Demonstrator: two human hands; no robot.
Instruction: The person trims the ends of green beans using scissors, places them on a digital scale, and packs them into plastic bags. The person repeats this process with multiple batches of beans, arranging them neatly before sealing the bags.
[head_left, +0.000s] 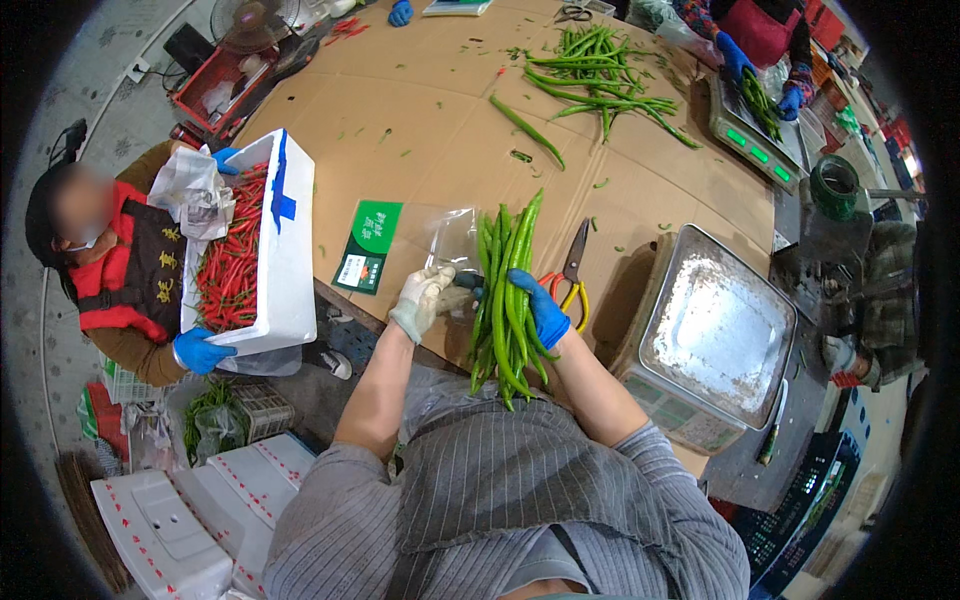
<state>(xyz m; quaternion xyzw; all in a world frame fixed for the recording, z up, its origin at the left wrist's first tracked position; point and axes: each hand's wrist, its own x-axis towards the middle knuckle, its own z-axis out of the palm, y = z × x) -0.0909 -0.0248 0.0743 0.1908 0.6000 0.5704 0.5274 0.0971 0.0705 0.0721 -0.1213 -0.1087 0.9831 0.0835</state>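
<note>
My right hand (538, 306), in a blue glove, is closed around a bundle of long green chili peppers (510, 300) at the table's near edge. Just left of the bundle, my left hand (426, 297), in a whitish glove, has its fingers bent at the opening of a clear plastic bag (454, 238); what its fingertips hold is partly hidden. The bag lies flat, with a green printed panel (369, 246) at its left end. Scissors (574, 274) with orange and yellow handles lie right of the bundle.
A metal-topped scale (720, 322) stands right, a knife (774, 424) beside it. Loose green peppers (592, 75) lie across the cardboard-covered table (420, 112). At left a person holds a white foam box (292, 262) of red chilies (229, 277); another person handles peppers at a second scale (757, 142).
</note>
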